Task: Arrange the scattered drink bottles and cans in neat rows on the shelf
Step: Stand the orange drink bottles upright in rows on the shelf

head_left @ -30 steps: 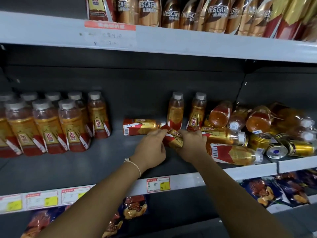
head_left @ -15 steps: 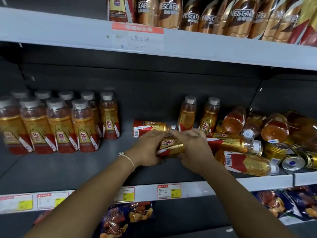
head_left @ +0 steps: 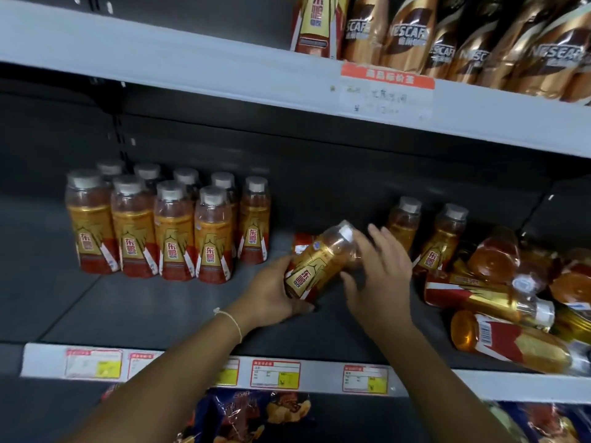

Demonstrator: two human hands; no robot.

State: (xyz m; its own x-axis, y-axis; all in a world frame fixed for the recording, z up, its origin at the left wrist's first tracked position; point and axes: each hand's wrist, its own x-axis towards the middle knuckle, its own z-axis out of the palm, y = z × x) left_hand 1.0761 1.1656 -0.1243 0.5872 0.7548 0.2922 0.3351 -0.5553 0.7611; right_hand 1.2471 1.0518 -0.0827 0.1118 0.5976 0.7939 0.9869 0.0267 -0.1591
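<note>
My left hand (head_left: pixel 271 292) grips the lower half of a gold-and-red drink bottle (head_left: pixel 319 263), tilted with its white cap up and to the right, above the dark shelf (head_left: pixel 160 308). My right hand (head_left: pixel 380 276) is beside the bottle's upper part with fingers spread and relaxed, holding nothing. Several matching bottles stand upright in neat rows (head_left: pixel 166 228) at the left. Two more upright bottles (head_left: pixel 425 231) stand behind my right hand. Another bottle (head_left: pixel 302 243) lies behind the held one, mostly hidden.
A heap of toppled bottles (head_left: pixel 499 302) and cans fills the shelf's right side. The white shelf edge (head_left: pixel 319 375) carries price tags. Coffee bottles (head_left: pixel 447 36) stand on the upper shelf. Snack bags (head_left: pixel 256 414) sit below.
Both hands held the bottle lying on the shelf; now my left hand has lifted and tilted it upward, and my right hand has let go. The view has shifted left.
</note>
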